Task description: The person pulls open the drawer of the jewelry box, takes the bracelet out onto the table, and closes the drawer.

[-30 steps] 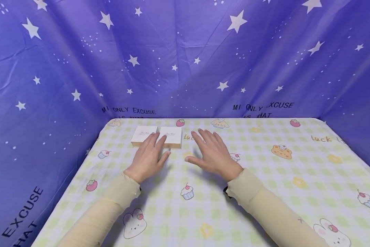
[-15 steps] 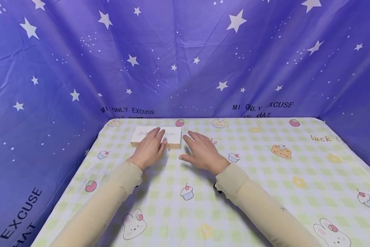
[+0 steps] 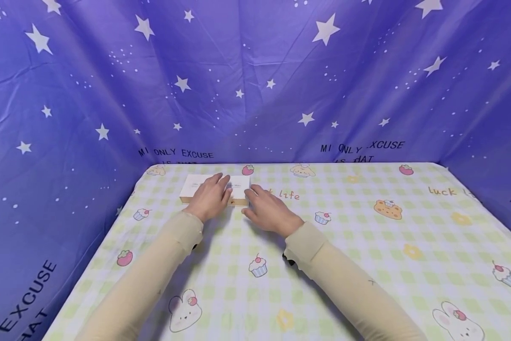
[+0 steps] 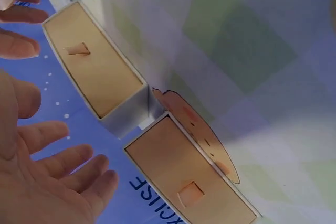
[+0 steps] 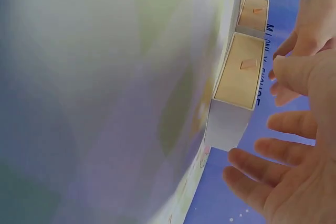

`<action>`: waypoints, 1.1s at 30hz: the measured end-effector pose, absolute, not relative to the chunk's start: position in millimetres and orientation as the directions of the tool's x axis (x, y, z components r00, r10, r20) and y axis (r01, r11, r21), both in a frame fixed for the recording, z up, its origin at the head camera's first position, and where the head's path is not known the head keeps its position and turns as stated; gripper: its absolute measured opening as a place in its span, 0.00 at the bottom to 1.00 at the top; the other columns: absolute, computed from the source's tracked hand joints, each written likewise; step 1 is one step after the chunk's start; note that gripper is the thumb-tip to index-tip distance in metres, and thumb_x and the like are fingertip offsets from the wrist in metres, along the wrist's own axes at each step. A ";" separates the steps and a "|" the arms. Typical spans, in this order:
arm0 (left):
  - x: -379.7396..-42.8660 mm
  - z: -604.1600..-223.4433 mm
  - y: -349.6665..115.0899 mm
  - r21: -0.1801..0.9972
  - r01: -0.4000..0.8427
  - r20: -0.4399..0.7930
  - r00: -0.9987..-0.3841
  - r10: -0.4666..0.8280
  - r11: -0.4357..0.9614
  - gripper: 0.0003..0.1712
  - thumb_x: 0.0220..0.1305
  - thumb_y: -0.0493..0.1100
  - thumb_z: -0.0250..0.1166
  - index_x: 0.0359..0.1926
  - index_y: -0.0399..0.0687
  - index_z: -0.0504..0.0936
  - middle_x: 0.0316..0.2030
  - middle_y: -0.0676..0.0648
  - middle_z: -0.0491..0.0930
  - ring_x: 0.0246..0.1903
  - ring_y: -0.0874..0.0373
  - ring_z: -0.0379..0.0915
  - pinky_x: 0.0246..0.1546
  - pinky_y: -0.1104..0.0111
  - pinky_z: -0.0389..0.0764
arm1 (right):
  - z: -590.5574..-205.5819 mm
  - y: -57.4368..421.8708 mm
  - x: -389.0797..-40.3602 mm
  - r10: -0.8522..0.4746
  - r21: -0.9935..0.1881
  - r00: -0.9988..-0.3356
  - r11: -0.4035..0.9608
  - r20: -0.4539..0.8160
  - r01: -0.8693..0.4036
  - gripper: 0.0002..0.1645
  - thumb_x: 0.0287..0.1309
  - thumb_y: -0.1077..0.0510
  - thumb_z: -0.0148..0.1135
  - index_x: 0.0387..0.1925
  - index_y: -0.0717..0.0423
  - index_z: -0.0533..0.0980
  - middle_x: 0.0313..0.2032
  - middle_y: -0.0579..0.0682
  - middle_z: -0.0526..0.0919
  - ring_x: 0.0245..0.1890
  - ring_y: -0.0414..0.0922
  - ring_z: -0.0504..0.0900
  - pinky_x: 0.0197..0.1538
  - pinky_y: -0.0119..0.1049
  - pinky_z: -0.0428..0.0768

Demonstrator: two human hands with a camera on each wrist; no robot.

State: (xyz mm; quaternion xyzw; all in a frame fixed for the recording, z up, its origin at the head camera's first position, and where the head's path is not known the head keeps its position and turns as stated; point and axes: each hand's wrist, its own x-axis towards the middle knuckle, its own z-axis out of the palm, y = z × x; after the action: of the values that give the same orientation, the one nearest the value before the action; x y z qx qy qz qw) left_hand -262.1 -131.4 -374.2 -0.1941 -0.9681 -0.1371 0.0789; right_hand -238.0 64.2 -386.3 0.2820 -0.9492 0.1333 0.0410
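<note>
Two small white drawer boxes stand side by side near the table's far left. Tan fronts with small pull tabs face me on the left box [image 4: 189, 171] and the right box [image 5: 239, 72]. A narrow gap parts them in the left wrist view. My left hand [image 3: 209, 199] hovers over their front edge with fingers spread, hiding the middle of the white tops. My right hand [image 3: 273, 211] is beside the right box, its fingertips right at that box's right end. Neither hand grips anything; the fingers are loosely bent.
A green-and-white checked tablecloth [image 3: 349, 284] with printed cupcakes, bears and rabbits covers the table. Behind it and at both sides hangs a purple-blue curtain [image 3: 255, 71] with white stars.
My right hand has moved left, from apart to the right box's end. My left hand has shifted slightly right over the boxes, which stay about where they were.
</note>
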 end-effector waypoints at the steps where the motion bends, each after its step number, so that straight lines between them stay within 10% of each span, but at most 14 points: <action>1: -263.4 -374.8 -130.9 0.238 0.390 0.198 -0.916 0.349 0.890 0.28 0.72 0.48 0.48 0.67 0.39 0.65 0.66 0.33 0.62 0.65 0.40 0.57 0.64 0.51 0.60 | -386.6 62.9 -238.7 -0.525 -0.228 -0.838 0.806 0.151 -0.546 0.32 0.66 0.46 0.54 0.64 0.60 0.66 0.65 0.60 0.64 0.59 0.56 0.72 0.61 0.47 0.68; 13: -272.8 -382.6 -128.9 0.230 0.353 0.223 -0.926 0.304 0.907 0.24 0.70 0.43 0.50 0.62 0.34 0.70 0.62 0.31 0.65 0.64 0.38 0.59 0.64 0.53 0.61 | -384.4 46.1 -238.8 -0.537 -0.179 -0.821 0.804 0.191 -0.568 0.20 0.65 0.60 0.47 0.56 0.62 0.72 0.63 0.59 0.67 0.60 0.54 0.71 0.61 0.45 0.69; 24: -279.0 -388.3 -126.7 0.165 0.366 0.270 -0.910 0.316 0.916 0.11 0.68 0.42 0.53 0.37 0.38 0.77 0.50 0.34 0.75 0.54 0.39 0.69 0.55 0.50 0.70 | -388.3 42.9 -239.4 -0.530 -0.164 -0.840 0.824 0.114 -0.542 0.26 0.66 0.55 0.51 0.61 0.63 0.69 0.64 0.58 0.67 0.60 0.54 0.71 0.61 0.45 0.68; 33: -284.2 -387.1 -122.3 0.141 0.398 0.253 -0.900 0.356 0.906 0.13 0.67 0.39 0.52 0.43 0.36 0.79 0.55 0.32 0.73 0.57 0.39 0.69 0.58 0.53 0.68 | -387.7 42.6 -237.9 -0.538 -0.180 -0.835 0.816 0.111 -0.550 0.25 0.65 0.53 0.52 0.58 0.65 0.70 0.61 0.58 0.68 0.58 0.53 0.72 0.60 0.44 0.70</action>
State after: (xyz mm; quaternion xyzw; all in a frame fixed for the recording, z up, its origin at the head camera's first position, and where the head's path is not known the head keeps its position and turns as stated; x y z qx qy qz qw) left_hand -284.2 -122.3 -387.1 -0.1943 -0.9700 -0.0951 0.1112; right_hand -237.9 42.6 -387.7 0.2856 -0.9524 0.1027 0.0276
